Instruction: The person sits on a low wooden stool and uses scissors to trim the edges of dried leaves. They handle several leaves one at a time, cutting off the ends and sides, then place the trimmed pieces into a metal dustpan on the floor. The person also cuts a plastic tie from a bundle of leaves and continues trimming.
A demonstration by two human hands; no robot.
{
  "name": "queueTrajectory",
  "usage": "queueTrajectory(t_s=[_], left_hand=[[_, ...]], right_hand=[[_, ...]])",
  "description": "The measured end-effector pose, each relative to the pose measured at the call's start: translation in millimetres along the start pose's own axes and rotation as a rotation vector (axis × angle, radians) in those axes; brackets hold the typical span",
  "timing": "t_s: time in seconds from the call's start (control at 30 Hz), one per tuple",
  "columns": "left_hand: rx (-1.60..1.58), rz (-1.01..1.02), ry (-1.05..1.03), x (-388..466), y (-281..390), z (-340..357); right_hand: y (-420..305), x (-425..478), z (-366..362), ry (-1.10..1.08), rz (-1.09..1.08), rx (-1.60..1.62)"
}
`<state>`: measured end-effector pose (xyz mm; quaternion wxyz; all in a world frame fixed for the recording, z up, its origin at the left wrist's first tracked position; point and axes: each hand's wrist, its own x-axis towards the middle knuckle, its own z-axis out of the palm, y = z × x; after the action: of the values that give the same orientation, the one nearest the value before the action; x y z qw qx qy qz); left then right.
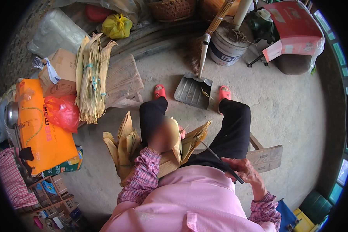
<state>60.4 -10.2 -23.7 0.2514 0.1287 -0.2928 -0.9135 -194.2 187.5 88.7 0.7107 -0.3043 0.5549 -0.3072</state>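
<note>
My left hand (pixel 161 141), partly blurred, holds a sheaf of broad dried leaves (pixel 193 141) over my lap. Its fingertips show at the sheaf's far side. In my right hand (pixel 243 169) is a thin-bladed knife (pixel 213 153) with a dark handle. The blade slants up and left, its tip at the leaves; whether it touches them I cannot tell. More dried leaves (pixel 124 148) stand spread beside my left thigh. Several bundles of similar leaves (pixel 91 78), bound with blue-green ties, lie on a wooden bench (pixel 124 76) to the left.
A long-handled dustpan (pixel 192 91) rests on the concrete floor between my feet, with a broom (pixel 195 58) behind it. Farther back stands a white bucket (pixel 227 49). A cardboard box (pixel 59 72), red plastic bag (pixel 64 111) and orange bag (pixel 43 130) crowd the left side.
</note>
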Motion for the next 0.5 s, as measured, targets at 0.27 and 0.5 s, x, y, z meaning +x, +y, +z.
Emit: queueTrajectory(t_s=[0.27,0.5], left_hand=[[0.144,-0.069,0.004,-8.1,-11.4,-23.6],[0.069,-0.174,0.066,-12.6,-17.8,-29.3]], right_hand=[[3.5,-0.8,-1.6,0.013,0.021,-0.029],[8.5,1.9,-0.9,0.035,0.001,0.038]])
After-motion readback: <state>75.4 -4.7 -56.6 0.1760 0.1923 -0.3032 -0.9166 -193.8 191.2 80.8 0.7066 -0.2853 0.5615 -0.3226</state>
